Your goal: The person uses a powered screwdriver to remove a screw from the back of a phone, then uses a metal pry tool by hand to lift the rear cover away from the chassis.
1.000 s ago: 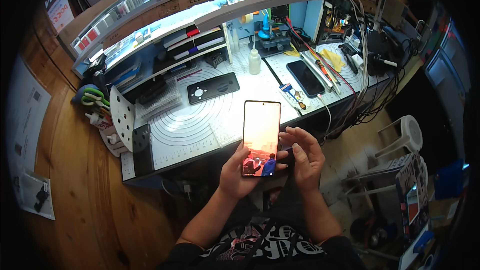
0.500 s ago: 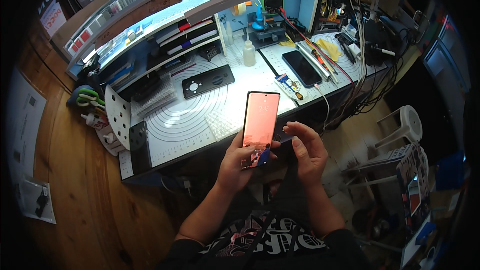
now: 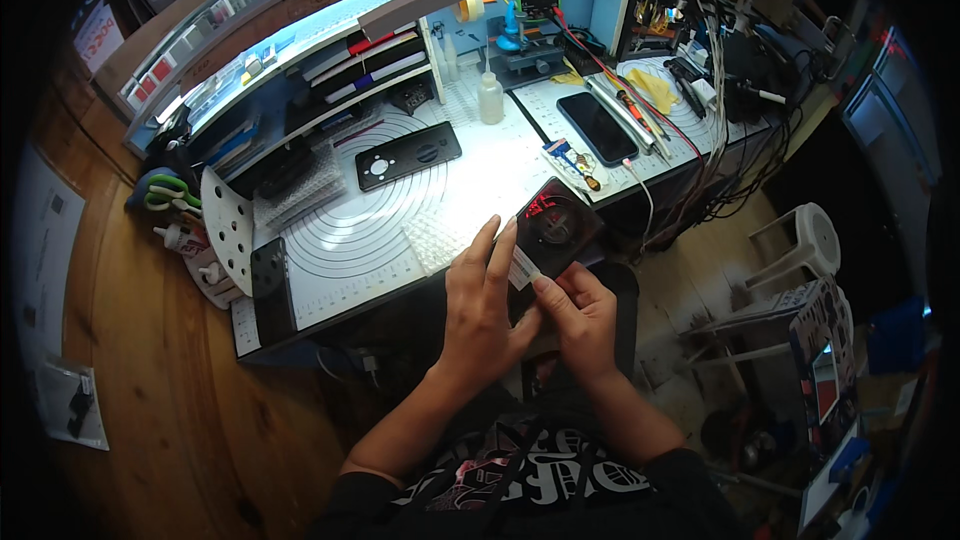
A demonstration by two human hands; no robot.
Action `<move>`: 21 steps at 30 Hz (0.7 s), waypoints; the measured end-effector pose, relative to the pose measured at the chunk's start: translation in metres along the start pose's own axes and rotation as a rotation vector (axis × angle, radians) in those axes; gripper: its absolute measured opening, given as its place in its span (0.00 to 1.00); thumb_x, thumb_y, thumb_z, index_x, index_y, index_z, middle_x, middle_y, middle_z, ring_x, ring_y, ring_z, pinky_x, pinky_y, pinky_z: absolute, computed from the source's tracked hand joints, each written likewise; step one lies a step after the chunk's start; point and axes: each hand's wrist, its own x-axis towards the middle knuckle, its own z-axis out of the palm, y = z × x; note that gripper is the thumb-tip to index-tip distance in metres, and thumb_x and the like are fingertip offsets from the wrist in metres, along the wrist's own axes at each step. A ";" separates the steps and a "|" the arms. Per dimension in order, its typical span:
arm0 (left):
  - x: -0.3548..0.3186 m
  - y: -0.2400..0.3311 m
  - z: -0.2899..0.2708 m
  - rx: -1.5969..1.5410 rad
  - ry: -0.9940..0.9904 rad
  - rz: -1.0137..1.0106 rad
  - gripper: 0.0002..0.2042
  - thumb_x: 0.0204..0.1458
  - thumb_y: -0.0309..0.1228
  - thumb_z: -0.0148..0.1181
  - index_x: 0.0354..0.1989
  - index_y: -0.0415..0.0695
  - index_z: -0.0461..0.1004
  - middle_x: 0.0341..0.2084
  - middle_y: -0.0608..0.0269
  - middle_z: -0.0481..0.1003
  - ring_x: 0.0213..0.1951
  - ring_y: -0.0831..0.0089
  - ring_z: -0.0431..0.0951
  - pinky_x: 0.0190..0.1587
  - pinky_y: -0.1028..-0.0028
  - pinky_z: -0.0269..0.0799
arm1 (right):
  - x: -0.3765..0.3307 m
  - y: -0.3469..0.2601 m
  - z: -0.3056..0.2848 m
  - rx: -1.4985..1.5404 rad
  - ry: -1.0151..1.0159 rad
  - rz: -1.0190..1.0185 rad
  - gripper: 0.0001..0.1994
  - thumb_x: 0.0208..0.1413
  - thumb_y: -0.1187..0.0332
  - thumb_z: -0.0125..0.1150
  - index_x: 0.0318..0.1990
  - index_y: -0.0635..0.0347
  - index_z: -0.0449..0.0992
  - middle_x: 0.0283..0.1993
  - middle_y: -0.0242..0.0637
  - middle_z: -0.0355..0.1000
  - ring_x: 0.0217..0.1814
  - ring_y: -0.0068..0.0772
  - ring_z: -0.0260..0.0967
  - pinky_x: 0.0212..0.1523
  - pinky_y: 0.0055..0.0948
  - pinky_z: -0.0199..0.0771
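Note:
Low in front of the bench's front edge I hold a dark smartphone (image 3: pixel 560 230) tilted, its screen turned out of sight. Its dark face shows red marks and a rounded pattern. A small white printed label (image 3: pixel 523 268) lies near its lower left. My right hand (image 3: pixel 585 325) grips the lower end, thumb on top and fingers bent at the edge. My left hand (image 3: pixel 482 310) lies along the left side with long fingers stretched out, close to the label; its thumb points toward my right hand.
On the lit mat (image 3: pixel 330 250) lie a black phone cover (image 3: pixel 410 155), bubble wrap (image 3: pixel 440 240) and a dark flat panel (image 3: pixel 272 285). A dropper bottle (image 3: pixel 491 100) stands behind. Another phone (image 3: pixel 597 128) sits right beside tools and cables. A white stool (image 3: pixel 818 240) stands at right.
The phone has turned from its lit, upright screen to its dark face and now tilts right. My right hand has closed on its lower end; my left fingers have straightened along its side.

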 end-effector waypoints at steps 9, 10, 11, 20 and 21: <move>0.005 -0.025 -0.041 -1.039 -0.172 -0.725 0.27 0.63 0.26 0.57 0.70 0.35 0.60 0.61 0.45 0.70 0.63 0.62 0.70 0.65 0.66 0.66 | 0.001 0.014 -0.027 0.248 -0.150 0.111 0.14 0.66 0.73 0.58 0.56 0.71 0.73 0.50 0.42 0.79 0.50 0.23 0.76 0.51 0.22 0.75; 0.006 -0.028 -0.045 -1.138 -0.219 -0.800 0.26 0.63 0.25 0.56 0.69 0.34 0.62 0.61 0.46 0.71 0.63 0.64 0.70 0.65 0.67 0.66 | 0.001 0.015 -0.025 0.265 -0.162 0.116 0.15 0.66 0.74 0.57 0.57 0.72 0.73 0.51 0.42 0.79 0.50 0.23 0.76 0.52 0.23 0.75; 0.006 -0.030 -0.047 -1.237 -0.266 -0.873 0.25 0.63 0.25 0.55 0.68 0.33 0.63 0.60 0.48 0.72 0.63 0.65 0.71 0.65 0.68 0.65 | 0.001 0.015 -0.024 0.283 -0.174 0.121 0.15 0.66 0.74 0.57 0.57 0.72 0.72 0.51 0.43 0.78 0.51 0.24 0.76 0.53 0.23 0.75; -0.001 -0.035 -0.044 -1.327 -0.315 -0.836 0.24 0.62 0.22 0.54 0.66 0.30 0.64 0.60 0.47 0.72 0.60 0.64 0.75 0.63 0.66 0.70 | 0.002 0.017 -0.025 0.292 -0.215 0.117 0.15 0.67 0.74 0.57 0.57 0.73 0.72 0.52 0.43 0.78 0.53 0.25 0.75 0.55 0.25 0.74; -0.001 -0.034 -0.045 -1.327 -0.312 -0.835 0.24 0.61 0.22 0.54 0.66 0.30 0.64 0.60 0.47 0.72 0.60 0.65 0.75 0.64 0.66 0.69 | 0.003 0.018 -0.026 0.284 -0.219 0.121 0.15 0.67 0.74 0.57 0.57 0.73 0.72 0.52 0.43 0.78 0.53 0.25 0.75 0.55 0.25 0.74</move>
